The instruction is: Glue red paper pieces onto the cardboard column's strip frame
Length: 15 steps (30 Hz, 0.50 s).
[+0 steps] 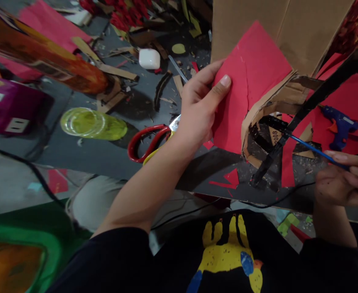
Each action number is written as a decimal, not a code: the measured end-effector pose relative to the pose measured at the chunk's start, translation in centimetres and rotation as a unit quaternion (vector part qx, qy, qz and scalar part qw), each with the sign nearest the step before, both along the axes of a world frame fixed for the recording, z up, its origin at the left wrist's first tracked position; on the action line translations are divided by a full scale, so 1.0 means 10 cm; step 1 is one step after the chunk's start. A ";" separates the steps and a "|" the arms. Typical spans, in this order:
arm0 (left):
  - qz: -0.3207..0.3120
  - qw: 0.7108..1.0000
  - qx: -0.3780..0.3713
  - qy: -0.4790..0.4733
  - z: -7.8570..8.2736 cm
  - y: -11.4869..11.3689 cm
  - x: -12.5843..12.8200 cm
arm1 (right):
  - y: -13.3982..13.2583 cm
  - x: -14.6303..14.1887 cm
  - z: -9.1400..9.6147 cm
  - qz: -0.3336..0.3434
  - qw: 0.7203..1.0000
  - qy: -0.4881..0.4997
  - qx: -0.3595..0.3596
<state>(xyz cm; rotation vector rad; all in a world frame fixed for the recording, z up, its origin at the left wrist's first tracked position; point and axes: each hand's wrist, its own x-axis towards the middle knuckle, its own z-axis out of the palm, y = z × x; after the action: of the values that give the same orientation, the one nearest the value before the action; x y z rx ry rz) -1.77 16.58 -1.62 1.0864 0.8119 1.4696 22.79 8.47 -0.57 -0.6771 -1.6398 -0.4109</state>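
My left hand (199, 103) grips a cardboard piece covered in red paper (255, 69), thumb on its face and fingers behind. A curved bare cardboard rim (244, 136) runs along the piece's right side. Between the fingers of my right hand (342, 185) is a thin blue-handled paintbrush (311, 148). Its tip meets the black-painted parts inside the curved rim; exact contact is hard to make out. A long black strip (325, 89) slants across this opening. Under my left forearm lie red-and-yellow-handled scissors (145, 142), partly hidden.
A blue glue gun (340, 124) rests on red paper at right. Left are a yellow-green clear container (96, 124), a purple power box (14, 106) and an orange-painted tube (60, 61). Cardboard (252, 14) stands behind. Scraps litter the table; cables hang along its front edge.
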 end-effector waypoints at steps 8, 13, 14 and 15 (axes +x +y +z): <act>-0.013 0.999 -0.027 -0.017 0.01 -0.03 0.03 | -0.06 -0.08 0.04 0.044 0.996 0.000 -0.082; -0.031 0.999 0.007 -0.013 0.02 -0.03 0.04 | -0.11 -0.05 0.05 0.039 0.994 -0.018 -0.104; -0.034 0.999 0.016 -0.016 0.02 -0.03 0.04 | -0.11 -0.04 0.05 0.043 0.994 -0.022 -0.103; -0.038 0.999 0.021 -0.019 0.02 -0.02 0.04 | -0.12 -0.03 0.04 0.049 0.993 -0.029 -0.101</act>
<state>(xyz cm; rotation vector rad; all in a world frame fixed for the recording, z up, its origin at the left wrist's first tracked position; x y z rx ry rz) -1.32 16.34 -1.39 1.1061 0.7081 1.4450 22.48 7.29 -0.13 -0.7377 -1.7775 -0.1969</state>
